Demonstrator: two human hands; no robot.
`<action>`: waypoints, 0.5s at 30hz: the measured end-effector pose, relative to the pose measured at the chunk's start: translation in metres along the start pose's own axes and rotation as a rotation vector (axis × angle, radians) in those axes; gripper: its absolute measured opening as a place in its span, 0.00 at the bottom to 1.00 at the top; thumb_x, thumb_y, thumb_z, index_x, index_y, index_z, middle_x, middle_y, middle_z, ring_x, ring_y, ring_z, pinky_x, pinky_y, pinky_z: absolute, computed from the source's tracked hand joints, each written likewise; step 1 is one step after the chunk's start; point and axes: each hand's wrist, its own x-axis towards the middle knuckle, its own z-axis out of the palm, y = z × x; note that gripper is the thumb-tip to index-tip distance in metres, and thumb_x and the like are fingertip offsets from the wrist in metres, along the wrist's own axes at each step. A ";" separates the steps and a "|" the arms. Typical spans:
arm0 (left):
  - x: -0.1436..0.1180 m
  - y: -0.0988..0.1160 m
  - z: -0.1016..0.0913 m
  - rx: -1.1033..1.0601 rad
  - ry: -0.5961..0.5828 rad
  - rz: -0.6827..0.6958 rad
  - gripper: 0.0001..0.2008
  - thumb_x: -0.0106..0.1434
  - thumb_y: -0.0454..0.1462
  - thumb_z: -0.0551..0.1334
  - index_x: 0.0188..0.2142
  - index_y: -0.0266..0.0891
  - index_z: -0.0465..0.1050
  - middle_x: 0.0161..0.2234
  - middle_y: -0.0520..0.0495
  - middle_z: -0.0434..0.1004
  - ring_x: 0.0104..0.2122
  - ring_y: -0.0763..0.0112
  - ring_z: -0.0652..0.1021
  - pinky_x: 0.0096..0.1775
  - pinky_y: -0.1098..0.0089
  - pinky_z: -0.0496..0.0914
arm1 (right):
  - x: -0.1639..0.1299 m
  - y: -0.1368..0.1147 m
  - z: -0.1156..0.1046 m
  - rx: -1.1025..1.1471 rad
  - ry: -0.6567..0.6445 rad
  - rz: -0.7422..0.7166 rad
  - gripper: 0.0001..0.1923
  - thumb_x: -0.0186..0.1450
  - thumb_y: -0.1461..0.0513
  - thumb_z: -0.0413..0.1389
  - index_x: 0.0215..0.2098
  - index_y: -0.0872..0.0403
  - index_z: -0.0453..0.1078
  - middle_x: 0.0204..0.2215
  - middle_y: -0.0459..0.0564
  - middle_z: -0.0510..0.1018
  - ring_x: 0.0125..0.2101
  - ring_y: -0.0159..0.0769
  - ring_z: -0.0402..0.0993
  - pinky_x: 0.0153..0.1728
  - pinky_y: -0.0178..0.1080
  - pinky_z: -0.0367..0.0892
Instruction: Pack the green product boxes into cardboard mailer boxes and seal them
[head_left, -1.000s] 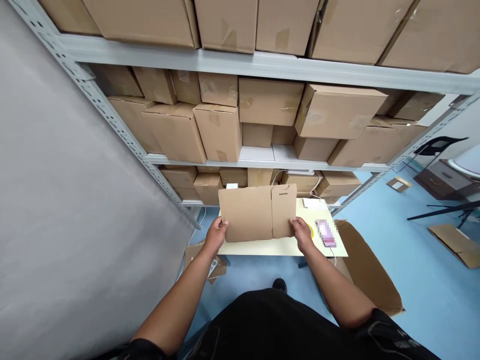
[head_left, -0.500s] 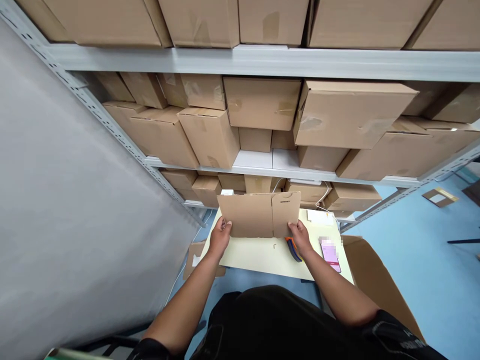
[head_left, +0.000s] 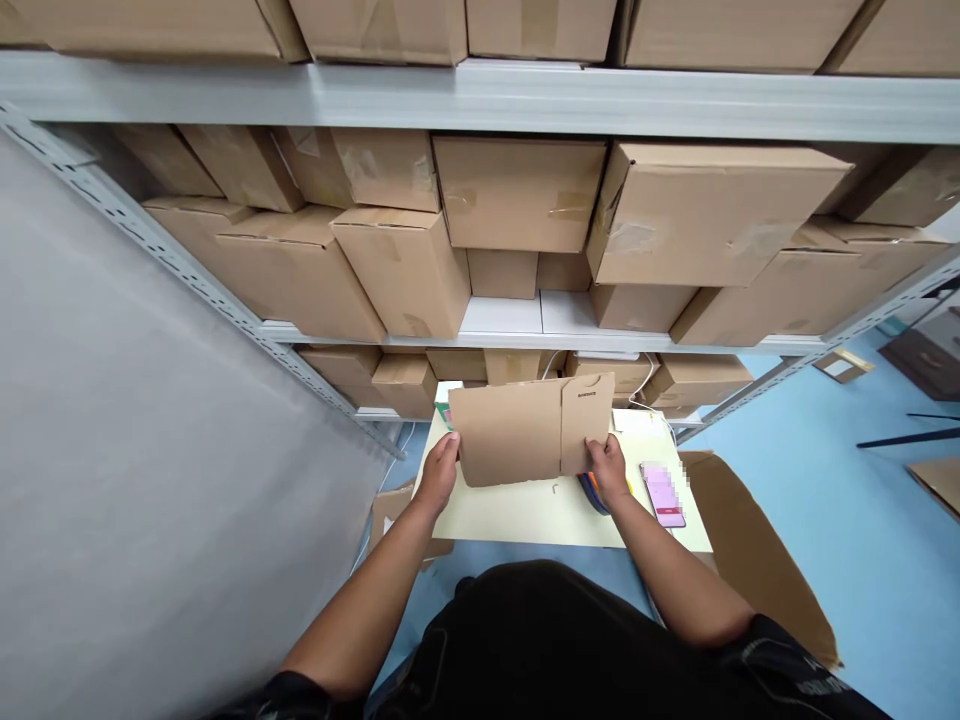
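Both hands, left hand [head_left: 439, 475] and right hand [head_left: 609, 470], pinch the side edges of a flattened cardboard box [head_left: 531, 429], holding it upright above the pale table [head_left: 517, 515], before shelves [head_left: 510, 100] stacked with closed cartons [head_left: 517, 190].

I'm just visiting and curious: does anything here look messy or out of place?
Yes. A big opened carton lies flat on the blue floor right of the table, and a cardboard scrap lies on its left. On the shelf, one box sits askew.
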 end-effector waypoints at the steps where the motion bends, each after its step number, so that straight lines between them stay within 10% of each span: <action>1: 0.005 0.005 -0.003 -0.010 -0.032 0.005 0.25 0.63 0.59 0.64 0.43 0.40 0.78 0.42 0.42 0.83 0.45 0.55 0.80 0.49 0.61 0.73 | -0.001 -0.001 0.002 -0.007 0.015 0.004 0.17 0.59 0.47 0.63 0.35 0.49 0.69 0.31 0.44 0.79 0.35 0.41 0.73 0.37 0.39 0.68; 10: 0.045 0.036 0.011 0.070 0.174 -0.015 0.37 0.56 0.51 0.74 0.61 0.44 0.67 0.64 0.34 0.68 0.61 0.50 0.72 0.58 0.56 0.69 | -0.038 -0.017 0.006 -0.009 0.070 -0.058 0.20 0.59 0.45 0.66 0.36 0.49 0.70 0.33 0.47 0.81 0.35 0.42 0.74 0.37 0.41 0.69; 15: 0.015 0.037 0.048 -0.008 -0.120 -0.238 0.40 0.60 0.56 0.70 0.66 0.47 0.61 0.71 0.31 0.57 0.65 0.43 0.67 0.48 0.52 0.77 | -0.069 -0.008 0.003 -0.199 0.030 -0.229 0.18 0.63 0.45 0.63 0.35 0.48 0.69 0.32 0.48 0.79 0.34 0.44 0.73 0.39 0.45 0.70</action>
